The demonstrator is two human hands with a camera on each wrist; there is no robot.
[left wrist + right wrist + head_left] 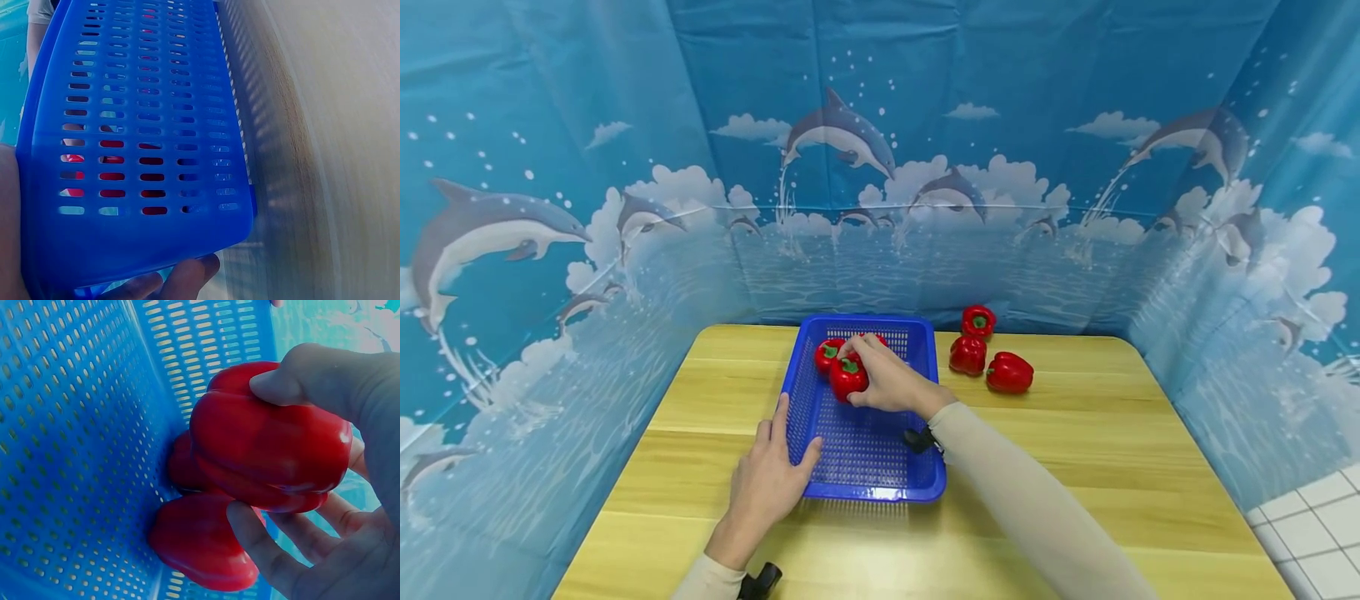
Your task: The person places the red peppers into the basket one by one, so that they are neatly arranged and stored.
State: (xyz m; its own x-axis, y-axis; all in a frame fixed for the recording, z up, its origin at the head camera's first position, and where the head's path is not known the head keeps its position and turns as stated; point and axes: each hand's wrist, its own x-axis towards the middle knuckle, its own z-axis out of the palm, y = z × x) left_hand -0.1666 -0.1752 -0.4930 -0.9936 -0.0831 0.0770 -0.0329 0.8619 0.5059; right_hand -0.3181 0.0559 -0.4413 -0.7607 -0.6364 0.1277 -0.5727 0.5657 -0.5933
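Head high; wrists close, basket (pixel 865 450) shared

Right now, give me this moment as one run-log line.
right hand: grips pepper in basket | left hand: rests on basket's left rim | other peppers in basket: two | peppers on table: three

Three red peppers (pixel 988 354) that I saw lay loose on the wooden table (pixel 1075 467), grouped near its far right edge and just beside one another. A dolphin-printed blue backdrop (pixel 880 167) enclosed the table on three sides. White floor tiles (pixel 1311 521) showed at my lower right.
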